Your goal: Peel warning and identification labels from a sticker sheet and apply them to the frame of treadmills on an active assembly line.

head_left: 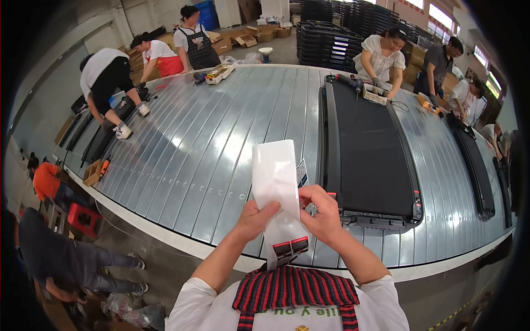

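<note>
1. The left hand holds a glossy white strip, thumb across its front; the strip extends above and below the grip.
2. The right hand is pinched narrow at the strip's right edge; whether it grips a label cannot be told.
3. Below the grip, red-and-black labels appear still unpeeled.
4. Right of the grip lies a long black machine, red marks at its near corners.

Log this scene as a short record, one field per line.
left hand: holds a white strip, thumb on its face
right hand: at the strip's right edge, grip unclear
strip's lower end: red-and-black labels
work surface: silver slatted table
right of the strip: long black unit, lying on the table
background: stacked black frames
</note>
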A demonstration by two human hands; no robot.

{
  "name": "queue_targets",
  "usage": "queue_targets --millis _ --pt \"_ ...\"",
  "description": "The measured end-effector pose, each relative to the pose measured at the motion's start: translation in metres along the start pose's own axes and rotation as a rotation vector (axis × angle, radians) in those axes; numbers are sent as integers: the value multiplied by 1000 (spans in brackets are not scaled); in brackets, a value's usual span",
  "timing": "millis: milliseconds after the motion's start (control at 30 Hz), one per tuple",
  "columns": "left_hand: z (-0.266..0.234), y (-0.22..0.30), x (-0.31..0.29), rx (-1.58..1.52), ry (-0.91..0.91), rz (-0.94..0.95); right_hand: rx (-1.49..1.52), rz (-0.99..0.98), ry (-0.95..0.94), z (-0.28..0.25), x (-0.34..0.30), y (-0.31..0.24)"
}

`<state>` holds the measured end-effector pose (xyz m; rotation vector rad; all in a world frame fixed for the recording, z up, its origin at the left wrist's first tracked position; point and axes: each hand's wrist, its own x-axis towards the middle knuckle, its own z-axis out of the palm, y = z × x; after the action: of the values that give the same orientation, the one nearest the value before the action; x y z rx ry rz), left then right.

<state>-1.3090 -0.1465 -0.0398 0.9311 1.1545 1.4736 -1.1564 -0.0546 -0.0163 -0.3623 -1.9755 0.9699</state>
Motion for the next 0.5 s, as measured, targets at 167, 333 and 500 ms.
queue_targets --millis 167,333,500 --pt "-17 -1 -2 -370 -64 -21 -133 -22 42 19 6 -16" --pt "-31 -7 -9 -586 -127 -79 -178 -115 51 34 8 -30" --pt "-38 -7 -14 -622 -178 -98 -146 -127 15 38 1 -26"
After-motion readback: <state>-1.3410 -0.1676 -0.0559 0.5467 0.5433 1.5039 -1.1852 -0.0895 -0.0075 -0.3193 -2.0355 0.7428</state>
